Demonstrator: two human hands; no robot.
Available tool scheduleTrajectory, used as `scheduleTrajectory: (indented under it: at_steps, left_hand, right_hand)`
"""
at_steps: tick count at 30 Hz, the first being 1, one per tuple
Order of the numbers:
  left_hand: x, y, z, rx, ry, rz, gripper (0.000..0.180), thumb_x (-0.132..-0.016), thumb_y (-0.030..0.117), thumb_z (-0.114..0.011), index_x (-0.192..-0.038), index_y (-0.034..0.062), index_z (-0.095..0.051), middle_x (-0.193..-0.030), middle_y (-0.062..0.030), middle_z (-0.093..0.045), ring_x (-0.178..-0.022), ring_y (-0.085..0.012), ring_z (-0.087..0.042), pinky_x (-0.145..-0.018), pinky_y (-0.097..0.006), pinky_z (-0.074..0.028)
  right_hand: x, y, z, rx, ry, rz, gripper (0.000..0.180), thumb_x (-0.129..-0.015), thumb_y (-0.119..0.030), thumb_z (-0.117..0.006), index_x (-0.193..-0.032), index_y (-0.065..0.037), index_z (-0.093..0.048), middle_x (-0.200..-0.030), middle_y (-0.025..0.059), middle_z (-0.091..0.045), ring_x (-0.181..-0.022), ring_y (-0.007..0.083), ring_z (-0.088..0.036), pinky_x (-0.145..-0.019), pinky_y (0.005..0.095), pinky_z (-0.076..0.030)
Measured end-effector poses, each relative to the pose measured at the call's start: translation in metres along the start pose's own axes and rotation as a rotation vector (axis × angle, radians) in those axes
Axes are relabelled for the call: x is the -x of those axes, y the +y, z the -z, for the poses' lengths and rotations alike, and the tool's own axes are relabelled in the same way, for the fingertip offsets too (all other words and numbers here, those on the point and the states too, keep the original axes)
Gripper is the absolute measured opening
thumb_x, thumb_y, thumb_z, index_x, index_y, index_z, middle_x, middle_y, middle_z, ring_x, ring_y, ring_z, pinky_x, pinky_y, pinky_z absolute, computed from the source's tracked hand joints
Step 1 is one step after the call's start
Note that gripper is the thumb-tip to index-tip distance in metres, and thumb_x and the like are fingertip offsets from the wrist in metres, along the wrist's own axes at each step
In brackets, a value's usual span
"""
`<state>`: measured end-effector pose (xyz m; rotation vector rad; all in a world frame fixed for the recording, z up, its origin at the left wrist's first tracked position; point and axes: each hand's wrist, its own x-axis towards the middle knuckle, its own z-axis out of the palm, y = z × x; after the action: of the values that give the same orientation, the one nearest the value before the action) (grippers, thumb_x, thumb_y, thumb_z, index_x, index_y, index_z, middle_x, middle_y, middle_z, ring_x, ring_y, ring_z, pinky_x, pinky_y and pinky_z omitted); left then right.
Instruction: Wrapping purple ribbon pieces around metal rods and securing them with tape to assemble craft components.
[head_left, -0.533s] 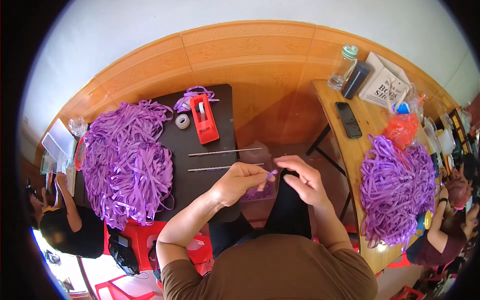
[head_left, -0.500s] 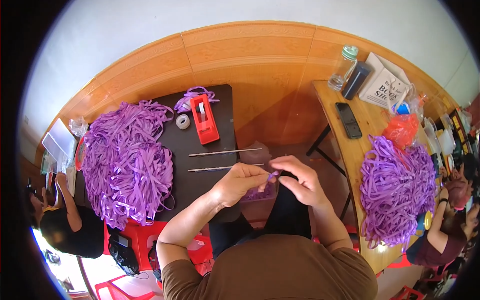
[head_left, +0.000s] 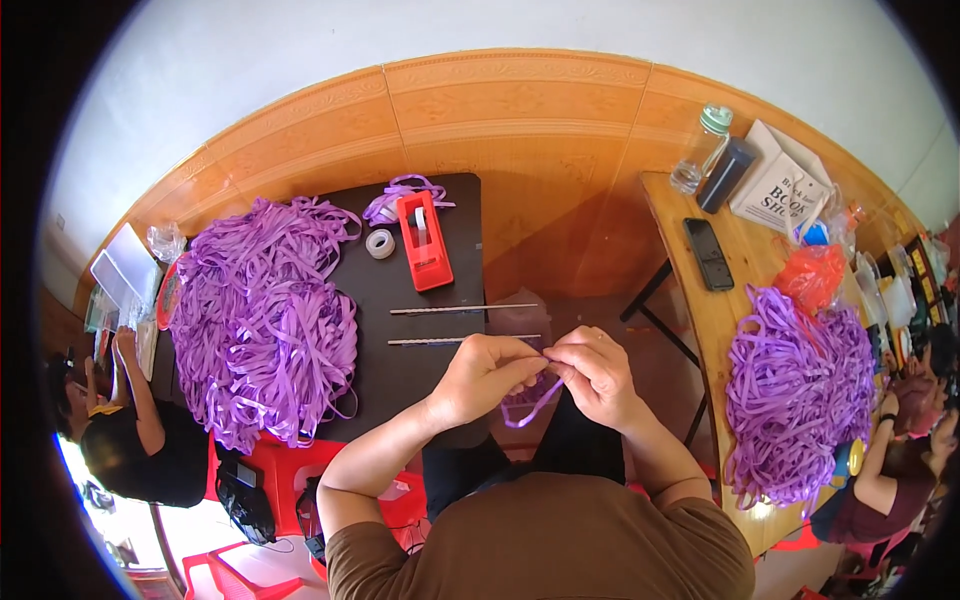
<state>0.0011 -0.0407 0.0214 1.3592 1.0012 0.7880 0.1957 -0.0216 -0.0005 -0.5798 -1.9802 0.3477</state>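
Observation:
Over my lap, my left hand [head_left: 484,374] pinches a purple ribbon [head_left: 534,411] between thumb and fingers. Meeting it fingertip to fingertip, my right hand [head_left: 596,370] is closed on the same ribbon, which sags in a loop below. The fingers hide just how the ribbon lies at the pinch. Beyond my left hand, two thin rods with twisted-looking ends, a farther rod [head_left: 440,309] and a nearer rod [head_left: 420,342], lie across the right edge of the dark table [head_left: 385,395]. Farther back stands a red tape dispenser [head_left: 430,262] beside a roll of tape [head_left: 380,244].
A large heap of purple ribbon [head_left: 265,320] covers the dark table's left part. On the wooden table [head_left: 665,210] are another ribbon heap [head_left: 800,400], a phone [head_left: 708,254], bottles and a paper bag [head_left: 780,182]. People sit at both sides; red stools [head_left: 275,480] stand behind.
My right hand, earlier with its fingers spread, has closed in beside my left. A ribbon loop now hangs below the fingers. The whole view has shifted slightly.

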Motion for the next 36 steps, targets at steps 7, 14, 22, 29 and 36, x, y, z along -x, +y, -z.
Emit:
scheduleTrajectory:
  at_steps: [7, 14, 22, 29, 36]
  left_hand:
    - [-0.005, 0.002, 0.007, 0.068, -0.121, -0.027, 0.017, -0.092, 0.014, -0.058, -0.086, -0.0012, -0.064, -0.067, 0.001, -0.053, -0.06, -0.0048, -0.046, -0.052, -0.021, -0.037]
    - [-0.008, -0.008, 0.008, 0.423, -0.173, 0.087, 0.019, -0.094, 0.016, -0.056, -0.087, 0.0001, -0.064, -0.063, 0.0027, -0.05, -0.055, -0.0033, -0.039, -0.048, -0.019, -0.03]
    - [-0.014, 0.008, 0.003, -0.243, 0.057, -0.369, 0.012, -0.09, 0.007, -0.059, -0.092, -0.0044, -0.063, -0.073, -0.0091, -0.059, -0.065, -0.0132, -0.054, -0.059, -0.027, -0.043]
    - [-0.024, 0.015, 0.003, -0.13, 0.036, -0.348, 0.022, -0.093, 0.008, -0.055, -0.074, -0.0041, -0.056, -0.062, -0.006, -0.049, -0.057, -0.0124, -0.044, -0.053, -0.029, -0.037]
    - [-0.02, 0.01, 0.004, 0.248, -0.136, 0.081, 0.033, -0.097, 0.022, -0.052, -0.072, 0.0021, -0.058, -0.056, 0.0053, -0.043, -0.047, -0.0018, -0.033, -0.042, -0.019, -0.023]
  right_hand:
    - [-0.007, 0.0, 0.006, -0.086, -0.035, 0.064, 0.024, -0.065, 0.009, -0.069, -0.086, 0.0, -0.061, -0.071, 0.0078, -0.056, -0.059, 0.0228, -0.055, -0.054, 0.032, -0.039]
    - [-0.012, -0.003, 0.009, 0.107, -0.062, 0.216, 0.014, -0.07, 0.003, -0.065, -0.082, 0.001, -0.059, -0.072, 0.0074, -0.057, -0.058, 0.0212, -0.054, -0.054, 0.0323, -0.039]
    - [-0.024, 0.003, 0.014, 0.135, -0.103, 0.166, 0.016, -0.069, 0.002, -0.067, -0.082, -0.001, -0.058, -0.071, 0.0068, -0.053, -0.06, 0.0238, -0.053, -0.054, 0.0342, -0.039]
    - [-0.037, 0.0, 0.017, 0.153, -0.07, 0.225, 0.013, -0.07, 0.001, -0.067, -0.079, -0.002, -0.057, -0.069, 0.0059, -0.047, -0.058, 0.0216, -0.049, -0.055, 0.0335, -0.038]
    - [-0.025, -0.005, 0.021, 0.451, -0.173, 0.471, 0.014, -0.068, -0.003, -0.065, -0.077, 0.003, -0.057, -0.069, 0.0065, -0.045, -0.058, 0.0181, -0.046, -0.051, 0.0307, -0.034]
